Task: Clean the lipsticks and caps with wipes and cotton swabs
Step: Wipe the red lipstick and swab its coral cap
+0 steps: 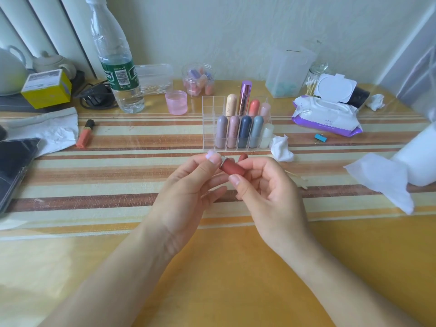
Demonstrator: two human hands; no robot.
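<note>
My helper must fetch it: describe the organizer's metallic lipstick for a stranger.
Find the clear organizer on the striped table. In its back row, the metallic lipstick stands second from the left. It alone is shiny, flat-topped and tallest; its neighbours are matte and round-capped.

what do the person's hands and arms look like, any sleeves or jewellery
Both are bare to the frame's edge: no sleeves, gloves, watch, rings or bracelets show on the left hand or right hand. The visible right thumbnail is short and looks unpainted.
</note>
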